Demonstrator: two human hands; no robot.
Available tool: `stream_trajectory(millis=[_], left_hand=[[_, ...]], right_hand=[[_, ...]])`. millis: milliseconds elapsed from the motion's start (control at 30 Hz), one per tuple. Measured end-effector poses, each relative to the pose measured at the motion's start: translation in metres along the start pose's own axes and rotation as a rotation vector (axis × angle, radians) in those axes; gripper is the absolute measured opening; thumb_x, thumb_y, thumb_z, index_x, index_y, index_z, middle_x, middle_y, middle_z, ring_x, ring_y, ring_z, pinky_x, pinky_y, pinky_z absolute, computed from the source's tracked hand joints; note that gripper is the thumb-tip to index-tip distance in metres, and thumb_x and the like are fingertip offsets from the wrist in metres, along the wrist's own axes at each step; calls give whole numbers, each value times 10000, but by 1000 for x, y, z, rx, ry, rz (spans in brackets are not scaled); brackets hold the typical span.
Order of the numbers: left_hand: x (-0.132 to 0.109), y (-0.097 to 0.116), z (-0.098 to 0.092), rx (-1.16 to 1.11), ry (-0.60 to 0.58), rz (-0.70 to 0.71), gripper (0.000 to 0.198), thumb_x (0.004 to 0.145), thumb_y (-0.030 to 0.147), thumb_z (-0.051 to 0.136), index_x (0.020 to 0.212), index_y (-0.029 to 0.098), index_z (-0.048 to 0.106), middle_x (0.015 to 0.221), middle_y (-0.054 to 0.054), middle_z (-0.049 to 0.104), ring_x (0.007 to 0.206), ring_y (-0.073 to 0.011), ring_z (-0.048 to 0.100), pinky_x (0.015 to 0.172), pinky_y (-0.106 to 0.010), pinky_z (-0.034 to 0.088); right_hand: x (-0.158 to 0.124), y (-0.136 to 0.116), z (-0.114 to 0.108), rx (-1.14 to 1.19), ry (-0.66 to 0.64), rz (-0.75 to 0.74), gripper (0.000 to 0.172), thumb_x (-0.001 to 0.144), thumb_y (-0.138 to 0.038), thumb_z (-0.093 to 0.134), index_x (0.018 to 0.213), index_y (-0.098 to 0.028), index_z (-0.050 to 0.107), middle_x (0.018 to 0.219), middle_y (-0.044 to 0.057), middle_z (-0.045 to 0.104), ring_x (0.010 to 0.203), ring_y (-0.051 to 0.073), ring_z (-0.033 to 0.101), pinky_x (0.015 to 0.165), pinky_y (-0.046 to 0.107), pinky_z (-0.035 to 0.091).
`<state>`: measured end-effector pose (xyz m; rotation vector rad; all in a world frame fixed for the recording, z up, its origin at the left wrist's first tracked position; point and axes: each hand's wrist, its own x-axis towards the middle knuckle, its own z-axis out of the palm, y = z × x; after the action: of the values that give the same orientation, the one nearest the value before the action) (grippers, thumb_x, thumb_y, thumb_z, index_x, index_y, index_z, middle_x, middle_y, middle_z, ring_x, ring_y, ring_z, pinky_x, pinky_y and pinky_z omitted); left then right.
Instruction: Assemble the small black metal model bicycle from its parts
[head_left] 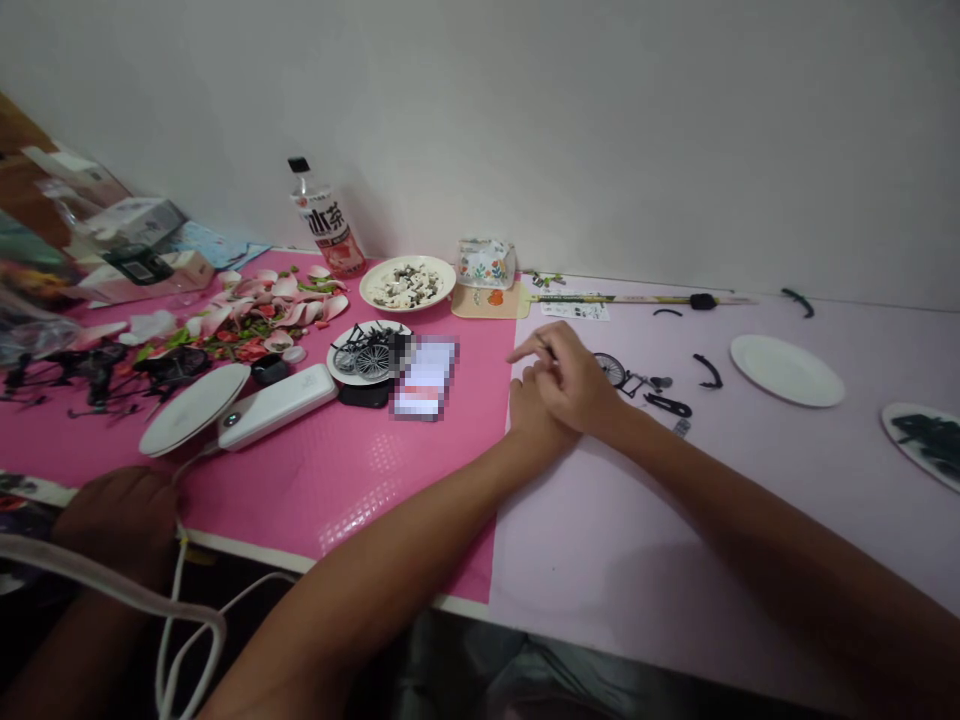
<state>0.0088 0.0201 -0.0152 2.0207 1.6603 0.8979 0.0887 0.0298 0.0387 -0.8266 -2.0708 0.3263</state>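
Observation:
My left hand (531, 425) rests near the seam between the pink and pale lilac table covers, its fingers curled and partly hidden. Over it lies my right hand (576, 378), touching it, with the index finger reaching left and the other fingers bent. A small dark sliver shows between the right hand's fingers, too small to name. Just right of the hands are a miniature bicycle wheel (610, 370), partly covered, and a small black frame piece (637, 384). A black utility knife (667, 404) lies beside them. Farther right is a curved black part (707, 371).
Left of my hands are a lit phone (424, 385), a plate of model bicycles (352, 372), a white power bank (279, 405) and a drink bottle (328, 225). A white plate (787, 372) lies right. Another person's hand (120, 520) is at the lower left edge.

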Motion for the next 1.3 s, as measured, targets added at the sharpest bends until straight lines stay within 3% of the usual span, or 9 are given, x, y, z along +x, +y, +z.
stream_trajectory(millis=[167, 267, 400, 600, 700, 800, 933, 1133, 1300], left_hand=[[-9, 13, -21, 229, -136, 38, 461, 1007, 478, 565, 1260, 93, 584, 1241, -235, 670, 1212, -400, 601, 1054, -534, 468], [-11, 17, -30, 204, -153, 10, 410, 1022, 436, 534, 1266, 106, 540, 1171, -217, 697, 1146, -370, 648, 1009, -486, 493], [-9, 14, -30, 123, -166, 11, 375, 1024, 355, 532, 1312, 123, 473, 1137, -208, 720, 1051, -350, 692, 931, -451, 511], [-10, 7, -24, -287, -130, -28, 381, 1038, 342, 575, 1324, 193, 372, 1012, -106, 728, 931, -277, 710, 822, -359, 499], [-11, 6, -22, -511, -87, -46, 339, 1035, 324, 604, 1253, 213, 370, 926, -55, 703, 883, -236, 696, 815, -324, 484], [-11, 7, -19, -648, -64, -67, 288, 1038, 283, 605, 1191, 231, 366, 903, -32, 696, 881, -208, 689, 842, -309, 483], [-11, 8, -14, -796, -96, -107, 291, 1040, 287, 620, 1167, 240, 362, 950, -48, 736, 914, -190, 690, 870, -310, 495], [-10, 12, -14, -914, -101, -188, 384, 955, 243, 754, 1194, 215, 454, 980, -49, 762, 855, -147, 665, 800, -268, 491], [-9, 14, -15, -1045, -128, -228, 351, 884, 207, 823, 1157, 158, 608, 942, -60, 773, 749, -124, 674, 709, -243, 514]], right_hand=[[-59, 7, -55, -153, 154, 84, 272, 811, -66, 560, 981, -265, 634, 968, 64, 672, 936, 262, 656, 850, 427, 545], [-87, 16, -75, -197, 226, 236, 218, 818, -77, 581, 895, -274, 527, 964, 55, 730, 904, 257, 667, 825, 420, 538], [-100, 28, -88, -203, 329, 351, 313, 830, -94, 583, 828, -289, 338, 931, 34, 781, 939, 263, 690, 849, 425, 512], [-101, 30, -87, -113, 341, 393, 305, 905, -188, 609, 814, -285, 334, 903, 29, 772, 896, 253, 684, 847, 425, 504], [-104, 26, -81, -32, 285, 388, 197, 1008, -337, 576, 857, -283, 461, 889, 48, 742, 872, 258, 674, 820, 431, 521], [-106, 25, -74, 14, 193, 394, 381, 1105, -508, 385, 880, -274, 584, 899, 73, 722, 859, 259, 652, 824, 448, 523], [-106, 27, -68, 0, 174, 418, 525, 1123, -580, 292, 784, -268, 545, 769, 49, 636, 752, 237, 599, 767, 430, 516], [-106, 32, -67, -144, 274, 406, 325, 1039, -514, 584, 856, -257, 663, 874, 53, 671, 842, 242, 640, 768, 401, 532], [-104, 30, -65, -222, 340, 311, 138, 978, -373, 671, 922, -260, 727, 859, 52, 702, 850, 251, 636, 776, 411, 539]])
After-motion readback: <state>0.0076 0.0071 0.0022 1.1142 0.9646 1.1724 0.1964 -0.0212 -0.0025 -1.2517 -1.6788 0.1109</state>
